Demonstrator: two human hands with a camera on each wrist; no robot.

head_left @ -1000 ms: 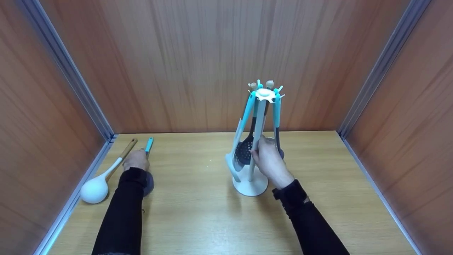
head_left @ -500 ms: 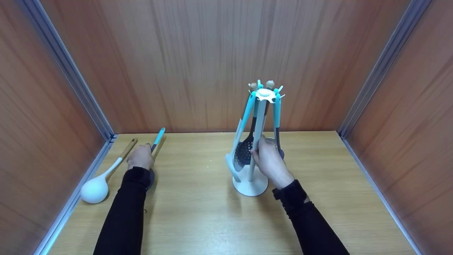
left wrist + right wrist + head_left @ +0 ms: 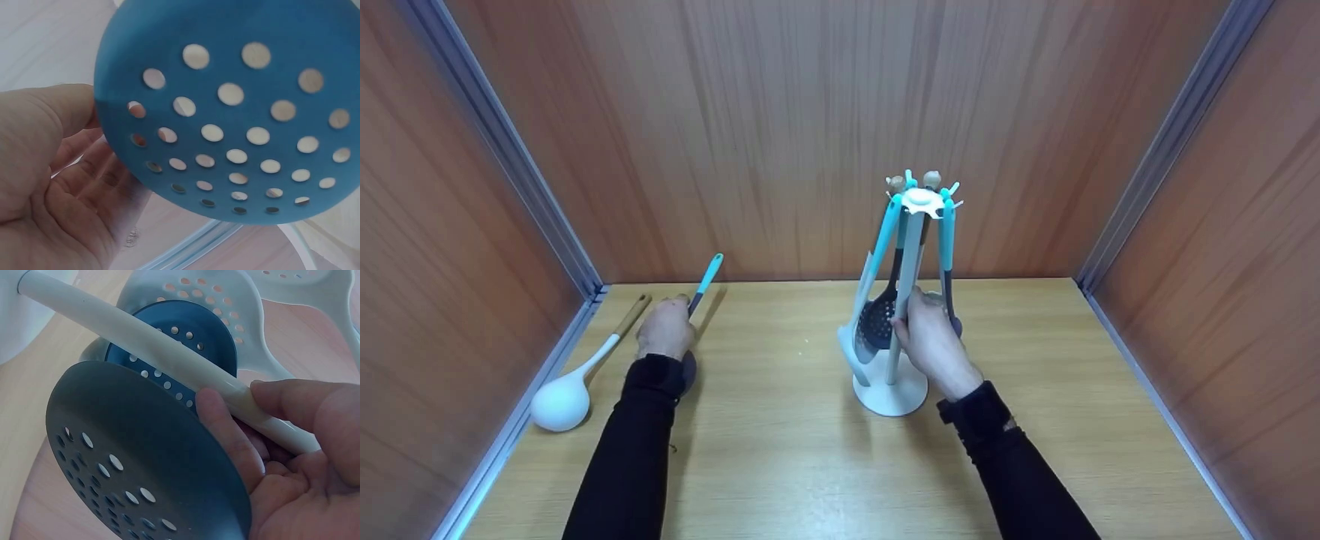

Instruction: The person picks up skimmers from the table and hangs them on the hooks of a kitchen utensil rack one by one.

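My left hand [image 3: 666, 328] holds a skimmer by its dark shaft. The skimmer's turquoise handle [image 3: 710, 273] points up and away, and its perforated round head [image 3: 230, 112] hides the fingertips in the left wrist view. My right hand [image 3: 931, 337] grips the white post [image 3: 169, 351] of an upright utensil stand, thumb on one side and fingers on the other. Utensils with turquoise and wooden handles hang around the stand's top [image 3: 921, 199]. Among them are a dark skimmer [image 3: 877, 322] and, close by my right fingers, another dark perforated head [image 3: 140, 444].
Left of my left hand, a white ladle [image 3: 561, 402] with a wooden handle lies on the table, beside the left wall [image 3: 457, 247]. The stand's round white base [image 3: 890, 401] rests on the tabletop [image 3: 780, 450]. A wooden panel [image 3: 765, 135] closes off the back.
My left hand has moved slightly right and away from me with the skimmer, its handle tip rising off the table. My right hand and the stand have stayed in place.
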